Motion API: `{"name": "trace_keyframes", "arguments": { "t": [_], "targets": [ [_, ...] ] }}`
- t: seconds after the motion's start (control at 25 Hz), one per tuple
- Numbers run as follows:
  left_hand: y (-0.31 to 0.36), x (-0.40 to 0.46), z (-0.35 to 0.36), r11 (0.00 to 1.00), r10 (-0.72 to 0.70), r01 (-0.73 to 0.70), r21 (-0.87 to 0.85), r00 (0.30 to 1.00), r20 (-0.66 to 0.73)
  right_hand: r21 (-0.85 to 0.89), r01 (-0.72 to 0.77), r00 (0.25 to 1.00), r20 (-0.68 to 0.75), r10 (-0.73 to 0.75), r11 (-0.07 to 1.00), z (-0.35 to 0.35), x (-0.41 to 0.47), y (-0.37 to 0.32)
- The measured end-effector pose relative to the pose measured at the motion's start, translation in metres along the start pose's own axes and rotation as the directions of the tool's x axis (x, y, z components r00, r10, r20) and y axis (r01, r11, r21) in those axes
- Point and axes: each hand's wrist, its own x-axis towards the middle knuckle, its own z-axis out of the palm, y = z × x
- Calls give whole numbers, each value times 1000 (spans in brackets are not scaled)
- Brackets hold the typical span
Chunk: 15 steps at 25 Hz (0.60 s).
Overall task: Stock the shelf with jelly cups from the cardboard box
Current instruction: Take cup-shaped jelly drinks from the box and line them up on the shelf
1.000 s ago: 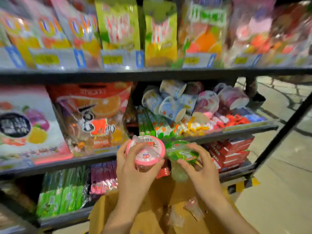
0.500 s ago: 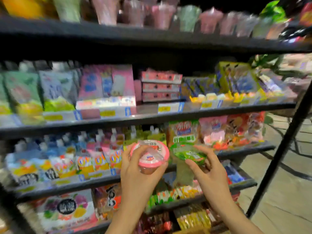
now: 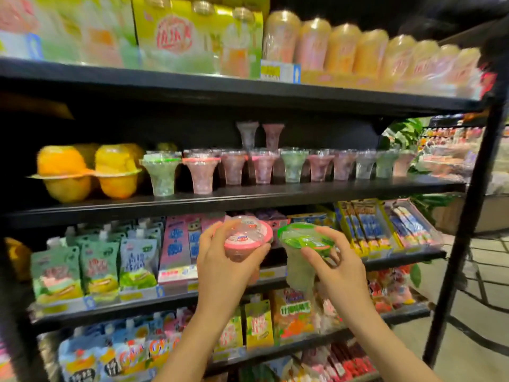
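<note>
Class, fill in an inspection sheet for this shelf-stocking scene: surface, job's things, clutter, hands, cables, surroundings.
Surface: black shelf carries a row of upright jelly cups.
Job's things: pink cup and green cup held below that shelf; box not in view.
Clutter: orange fruit cups at the row's left.
Hands: left hand grips the pink cup; right hand grips the green cup.
Cables: nothing seen.
Surroundings: pouches below, drink packs above.

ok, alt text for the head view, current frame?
Two hands raised before a shop shelf, each holding a jelly cup: the left hand grips a pink-lidded cup, the right hand a green-lidded cup. On the shelf just above stands a row of similar cups, beside yellow fruit tubs; pouches and snack packs fill the shelves below.
</note>
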Motion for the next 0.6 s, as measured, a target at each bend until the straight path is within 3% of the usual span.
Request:
{"name": "trace_keyframes", "arguments": {
  "t": [0.32, 0.6],
  "targets": [
    [28, 90, 17, 1000, -7, 11, 29, 990, -144, 27, 120, 992, 43, -122, 992, 6, 103, -29],
    [7, 150, 60, 991, -59, 82, 105, 976, -209, -42, 93, 994, 55, -91, 995, 22, 186, -1]
  ]
}}
